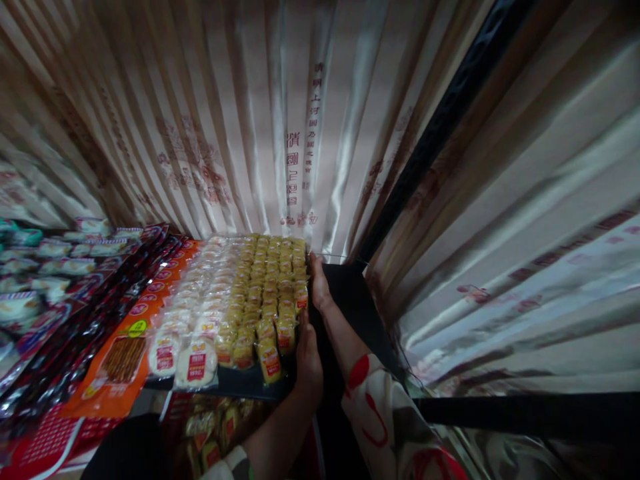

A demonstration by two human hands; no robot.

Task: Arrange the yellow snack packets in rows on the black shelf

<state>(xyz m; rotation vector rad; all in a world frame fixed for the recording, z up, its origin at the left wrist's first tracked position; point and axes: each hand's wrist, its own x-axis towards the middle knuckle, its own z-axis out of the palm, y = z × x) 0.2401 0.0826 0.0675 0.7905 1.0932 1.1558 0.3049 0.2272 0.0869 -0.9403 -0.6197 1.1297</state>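
Observation:
Rows of small yellow-wrapped snack packets (270, 280) stand on a black shelf (345, 300). My left hand (309, 360) lies along the front right side of these rows, its fingers straight and close to the packets. Farther back, my right hand (320, 283) rests flat at the same right side, fingers stretched toward the curtain. Neither hand grips a packet. One yellow packet (270, 360) leans out at the front edge of the rows. Left of them are rows of round white packaged crackers (196, 363).
An orange snack bag (120, 363) and dark shiny packs (65, 363) lie farther left, with white packets (55, 267) beyond. Pleated printed curtains (260, 120) hang behind, crossed by a black post (425, 153). Below are a red basket (45, 440) and more yellow packets (215, 427).

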